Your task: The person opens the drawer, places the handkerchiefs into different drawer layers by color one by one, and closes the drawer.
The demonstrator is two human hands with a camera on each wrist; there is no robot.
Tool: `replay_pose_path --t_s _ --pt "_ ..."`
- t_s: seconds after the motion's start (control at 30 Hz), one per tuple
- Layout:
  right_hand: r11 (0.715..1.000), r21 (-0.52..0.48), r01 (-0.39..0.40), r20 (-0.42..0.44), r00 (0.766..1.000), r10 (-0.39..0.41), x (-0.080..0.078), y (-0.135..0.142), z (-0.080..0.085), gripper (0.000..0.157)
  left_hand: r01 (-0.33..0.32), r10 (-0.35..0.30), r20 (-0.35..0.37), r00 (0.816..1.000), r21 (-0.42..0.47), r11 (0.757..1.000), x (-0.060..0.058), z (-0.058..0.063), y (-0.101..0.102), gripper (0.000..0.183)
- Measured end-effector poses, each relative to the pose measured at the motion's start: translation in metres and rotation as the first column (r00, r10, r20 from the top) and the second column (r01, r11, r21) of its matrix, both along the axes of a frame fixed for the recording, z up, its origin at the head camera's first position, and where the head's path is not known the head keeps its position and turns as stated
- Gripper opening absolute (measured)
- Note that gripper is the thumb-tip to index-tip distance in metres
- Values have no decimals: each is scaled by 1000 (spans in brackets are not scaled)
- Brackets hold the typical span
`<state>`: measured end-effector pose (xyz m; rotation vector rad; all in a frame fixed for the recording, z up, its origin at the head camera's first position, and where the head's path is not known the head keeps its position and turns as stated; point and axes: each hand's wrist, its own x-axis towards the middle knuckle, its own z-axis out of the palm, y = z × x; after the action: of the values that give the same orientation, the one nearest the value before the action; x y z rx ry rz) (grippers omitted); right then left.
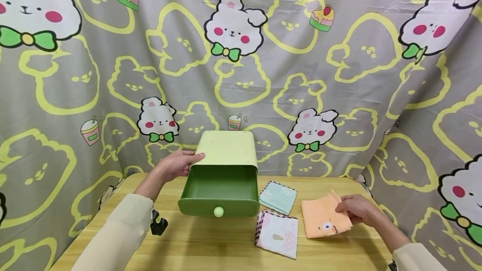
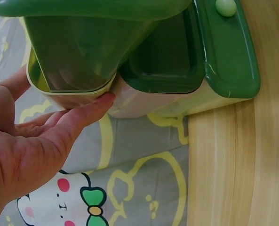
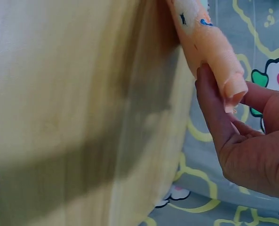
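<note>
A drawer cabinet [image 1: 227,147] with a pale yellow-green shell stands at the table's back, its green top drawer [image 1: 222,183] pulled out and bare inside. My left hand [image 1: 177,165] grips the cabinet's upper left side; in the left wrist view one digit lies along the shell's rim beside the drawer. To the right, my right hand [image 1: 357,209] pinches the right edge of a folded orange towel [image 1: 320,216] with an animal face on it. That edge is raised off the table, as the right wrist view shows the towel [image 3: 214,52] between thumb and fingers.
Right of the cabinet lies a folded mint towel [image 1: 278,197] with a checked edge. Nearer me lies a white and pink folded towel [image 1: 278,234]. Lower green drawers [image 2: 231,56] sit closed beneath the open one. A patterned curtain [image 1: 241,74] hangs behind the wooden table [image 1: 211,246].
</note>
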<state>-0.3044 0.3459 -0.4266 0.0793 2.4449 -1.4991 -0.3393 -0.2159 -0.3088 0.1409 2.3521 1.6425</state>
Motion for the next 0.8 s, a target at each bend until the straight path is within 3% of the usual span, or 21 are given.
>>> replay_pose_path --t_s 0.13,0.43,0.67,0.8 --pt "999 -19 -45 -17 999 45 2 -2 13 41 2 -2 -7 1000 -5 1000 0 0 -1 75" --pt "990 -81 -118 -54 992 114 2 -10 36 19 1 -1 -10 1000 -16 1000 -1 -1 -1 77" --pt "989 -98 -114 -93 990 105 3 -27 64 37 8 -8 -14 1000 -21 1000 -2 -2 -1 77" --pt "991 -90 -96 -107 990 87 4 -42 87 28 8 -9 -16 1000 -18 1000 -1 -1 -1 77"
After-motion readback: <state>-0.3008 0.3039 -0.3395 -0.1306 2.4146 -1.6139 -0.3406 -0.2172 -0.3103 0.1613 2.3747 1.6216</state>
